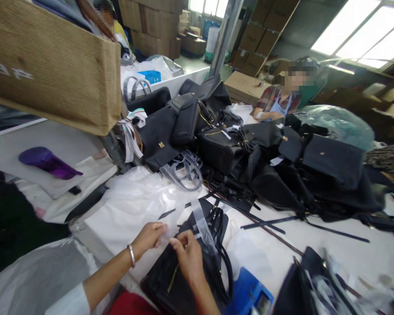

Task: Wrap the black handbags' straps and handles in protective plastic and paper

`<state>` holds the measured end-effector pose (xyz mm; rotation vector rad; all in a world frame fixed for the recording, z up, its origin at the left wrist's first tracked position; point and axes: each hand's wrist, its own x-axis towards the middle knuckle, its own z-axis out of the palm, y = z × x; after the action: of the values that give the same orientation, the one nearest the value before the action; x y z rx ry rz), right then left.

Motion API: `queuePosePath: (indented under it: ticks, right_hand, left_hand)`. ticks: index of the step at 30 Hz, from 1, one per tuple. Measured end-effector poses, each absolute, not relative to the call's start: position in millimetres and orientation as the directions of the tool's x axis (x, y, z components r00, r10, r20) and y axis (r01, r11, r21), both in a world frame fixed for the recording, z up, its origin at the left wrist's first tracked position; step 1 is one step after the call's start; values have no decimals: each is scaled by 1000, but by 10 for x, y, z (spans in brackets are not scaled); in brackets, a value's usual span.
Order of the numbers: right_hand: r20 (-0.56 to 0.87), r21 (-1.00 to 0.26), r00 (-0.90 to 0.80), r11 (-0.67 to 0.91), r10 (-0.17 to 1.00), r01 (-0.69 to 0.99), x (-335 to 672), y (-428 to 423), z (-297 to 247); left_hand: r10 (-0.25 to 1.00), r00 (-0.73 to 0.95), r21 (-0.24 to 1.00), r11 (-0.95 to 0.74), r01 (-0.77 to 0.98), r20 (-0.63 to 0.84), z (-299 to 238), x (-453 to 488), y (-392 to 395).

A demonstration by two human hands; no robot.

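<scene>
A black handbag [160, 280] with a gold zip lies on the table in front of me, its handles [228, 267] to the right. My left hand [149, 239] is closed in a pinch over the bag's left upper part, a bracelet on its wrist. Just right of it, my right hand [188, 256] also pinches, thumb against the fingers, above the bag. Thin see-through plastic shows around the fingertips, but what either hand grips is too faint to make out. A clear plastic strip [203, 227] lies across the bag's handles, beside my right hand.
Black handbags [216, 151] are heaped across the back. Plastic-wrapped handles [184, 170] lie before them. A blue box [249, 293] and another black bag [292, 288] are at front right. A burlap bag [52, 65] juts in upper left, above a purple visor [49, 162]. A person [279, 100] sits across.
</scene>
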<state>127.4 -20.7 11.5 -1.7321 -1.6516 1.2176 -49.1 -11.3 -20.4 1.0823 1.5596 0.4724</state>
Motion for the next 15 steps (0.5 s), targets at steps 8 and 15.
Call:
queuePosePath:
  ticks: [8, 15]
  right_hand:
    - [-313, -838, -87, -232, 946, 494, 1003, -102, -168]
    - [-298, -717, -250, -43, 921, 696, 1174, -69, 74]
  left_hand:
    - [825, -26, 818, 564, 115, -565, -86, -522, -105]
    - [769, -94, 773, 617, -143, -632, -6, -1058, -1]
